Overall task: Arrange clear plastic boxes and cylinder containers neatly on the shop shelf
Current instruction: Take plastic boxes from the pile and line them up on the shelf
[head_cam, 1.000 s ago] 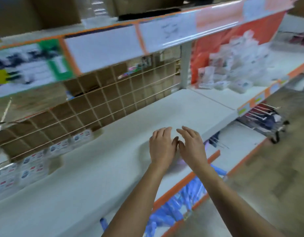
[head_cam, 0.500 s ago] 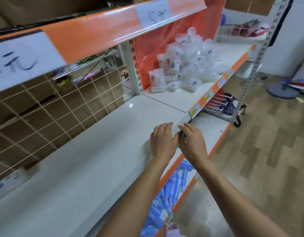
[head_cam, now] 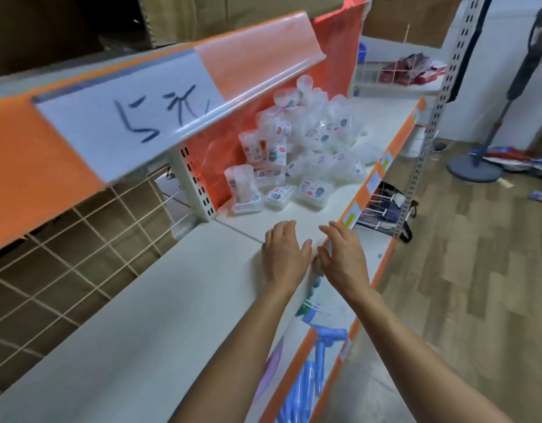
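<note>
My left hand (head_cam: 283, 254) and right hand (head_cam: 344, 257) sit palm-down side by side, fingers loosely straight, thumbs nearly meeting, gripping nothing I can see. They are at the front edge of the white shelf (head_cam: 172, 300). At twelve to one o'clock, well apart from them, the heap of clear boxes and cylinder containers (head_cam: 306, 154) lies against the orange backing (head_cam: 337, 50). At six o'clock, blue packs (head_cam: 309, 377) sit below.
</note>
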